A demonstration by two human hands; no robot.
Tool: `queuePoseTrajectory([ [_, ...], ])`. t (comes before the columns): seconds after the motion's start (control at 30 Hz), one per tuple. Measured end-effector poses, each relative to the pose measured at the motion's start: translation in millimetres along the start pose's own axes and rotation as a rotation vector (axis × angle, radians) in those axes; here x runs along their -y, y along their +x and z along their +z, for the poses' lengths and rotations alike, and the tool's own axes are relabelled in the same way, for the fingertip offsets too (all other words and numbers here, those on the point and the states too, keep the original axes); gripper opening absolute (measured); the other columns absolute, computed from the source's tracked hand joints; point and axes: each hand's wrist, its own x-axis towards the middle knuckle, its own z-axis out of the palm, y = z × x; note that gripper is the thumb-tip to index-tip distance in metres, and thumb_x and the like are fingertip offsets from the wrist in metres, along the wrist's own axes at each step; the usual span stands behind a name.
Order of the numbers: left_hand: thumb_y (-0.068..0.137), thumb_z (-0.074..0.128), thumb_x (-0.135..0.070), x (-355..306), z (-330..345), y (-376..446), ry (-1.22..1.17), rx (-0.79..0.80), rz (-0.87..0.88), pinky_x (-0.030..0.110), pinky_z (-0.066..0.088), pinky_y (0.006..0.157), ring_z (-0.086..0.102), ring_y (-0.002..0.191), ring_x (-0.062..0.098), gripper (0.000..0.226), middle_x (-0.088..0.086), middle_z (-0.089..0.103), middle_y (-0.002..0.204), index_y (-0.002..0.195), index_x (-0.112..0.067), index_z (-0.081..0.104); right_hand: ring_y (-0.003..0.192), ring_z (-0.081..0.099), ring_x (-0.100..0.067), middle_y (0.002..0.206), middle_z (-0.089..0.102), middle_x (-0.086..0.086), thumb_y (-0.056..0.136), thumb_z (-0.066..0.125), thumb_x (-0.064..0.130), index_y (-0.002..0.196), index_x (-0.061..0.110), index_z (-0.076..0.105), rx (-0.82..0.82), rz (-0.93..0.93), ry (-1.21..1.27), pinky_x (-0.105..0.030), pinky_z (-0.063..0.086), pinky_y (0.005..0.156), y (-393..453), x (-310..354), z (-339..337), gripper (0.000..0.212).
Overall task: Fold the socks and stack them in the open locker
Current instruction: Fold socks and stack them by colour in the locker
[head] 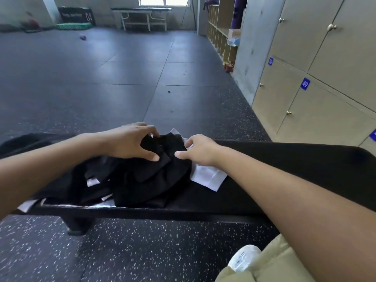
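Black padding covers the bench [284, 159], and on it lies the sock pile [142, 180], mostly black with white pieces showing through and a white sock [207, 177] at its right edge. Closed lockers [317, 82] line the wall to the right; no open one is in view.

To do this step well, one sock should be lifted clear of the heap before folding, so that neighbours do not drag along, and then laid flat on bare bench.

Directly under both hands is the top of the pile. The left hand [130, 142] has fingers and thumb curled over a black sock [156, 147], apparently pinching it, though blur makes the grip uncertain. The right hand [198, 150] reaches in just beside it, thumb extended, fingers bent down onto white fabric; whether it grips I cannot tell.
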Motion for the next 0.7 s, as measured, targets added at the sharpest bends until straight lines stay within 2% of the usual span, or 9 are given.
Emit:
queuePoseTrajectory([
  [0.1,0.075,0.079,-0.062,1.4,7.6,0.2,-0.048,-0.093,0.048,0.03,0.042,0.09,0.051,0.107,0.012,0.057,-0.011,0.052,0.116,0.118,-0.031,0.056,0.114,0.062,-0.025,0.121,0.066,-0.007,0.087,0.078,0.042,0.116,0.006,0.065,-0.035,0.015,0.054,-0.038,0.048,0.103,2.4,-1.1,5.6,0.048],
  [0.17,0.068,0.076,-0.071,3.5,10.5,0.7,-0.085,-0.104,0.066,0.025,0.041,0.082,0.052,0.101,0.007,0.056,-0.012,0.053,0.109,0.105,-0.034,0.055,0.113,0.061,-0.023,0.12,0.066,-0.005,0.085,0.079,0.041,0.106,0.016,0.063,-0.04,0.02,0.073,-0.035,0.048,0.1,4.6,-1.9,9.2,0.036],
  [0.23,0.061,0.07,-0.078,3.1,11.1,-0.1,-0.11,-0.105,0.085,0.018,0.038,0.076,0.052,0.096,-0.001,0.06,-0.014,0.055,0.104,0.099,-0.035,0.053,0.107,0.062,-0.021,0.113,0.066,-0.003,0.084,0.081,0.037,0.096,0.02,0.06,-0.039,0.014,0.083,-0.03,0.048,0.09,6.1,-2.3,13.6,0.029],
  [0.27,0.064,0.075,-0.073,1.7,10.2,-1.2,-0.129,-0.108,0.091,0.015,0.037,0.074,0.053,0.093,-0.003,0.056,-0.014,0.057,0.102,0.098,-0.033,0.054,0.103,0.062,-0.021,0.108,0.067,-0.003,0.085,0.08,0.036,0.093,0.02,0.06,-0.041,0.009,0.081,-0.029,0.047,0.086,5.8,-1.9,15.2,0.026],
  [0.33,0.075,0.085,-0.05,0.7,5.2,-4.2,-0.215,-0.116,0.086,0.016,0.04,0.07,0.058,0.085,-0.002,0.041,-0.013,0.062,0.097,0.098,-0.03,0.059,0.099,0.062,-0.021,0.104,0.067,-0.003,0.087,0.078,0.035,0.091,0.019,0.061,-0.072,0.002,0.073,-0.029,0.046,0.083,5.1,-1.1,15.6,0.024],
  [0.4,0.078,0.084,-0.041,1.0,-4.6,-8.6,-0.324,-0.12,0.087,0.017,0.044,0.072,0.063,0.081,0.0,0.031,-0.01,0.067,0.096,0.099,-0.032,0.063,0.096,0.062,-0.02,0.1,0.066,-0.001,0.088,0.077,0.035,0.093,0.017,0.061,-0.108,-0.012,0.103,-0.03,0.046,0.081,2.5,-0.5,10.9,0.024],
  [0.47,0.077,0.08,-0.043,1.1,-16.7,-14.2,-0.433,-0.139,0.089,0.022,0.048,0.079,0.067,0.082,0.003,0.031,-0.006,0.071,0.097,0.103,-0.03,0.068,0.094,0.063,-0.02,0.1,0.066,-0.001,0.089,0.076,0.034,0.096,0.016,0.064,-0.123,-0.027,0.173,-0.033,0.05,0.081,-0.8,-1.2,1.4,0.023],
  [0.6,0.082,0.072,-0.042,-4.9,-40.2,-25.4,-0.672,-0.146,0.089,0.039,0.058,0.092,0.074,0.099,0.021,0.036,0.005,0.077,0.104,0.11,-0.019,0.074,0.101,0.069,-0.027,0.106,0.072,-0.009,0.092,0.074,0.031,0.103,0.009,0.064,-0.161,-0.028,0.315,-0.04,0.058,0.083,-14.4,-4.7,-29.7,0.026],
  [0.7,0.081,0.073,-0.048,-10.4,-48.5,-27.4,-0.787,-0.179,0.073,0.05,0.054,0.102,0.073,0.097,0.025,0.041,0.012,0.077,0.102,0.104,-0.015,0.076,0.102,0.072,-0.025,0.104,0.073,-0.009,0.095,0.071,0.023,0.101,0.009,0.063,-0.194,-0.049,0.439,-0.041,0.062,0.084,-30.0,-9.3,-53.6,0.018],
])
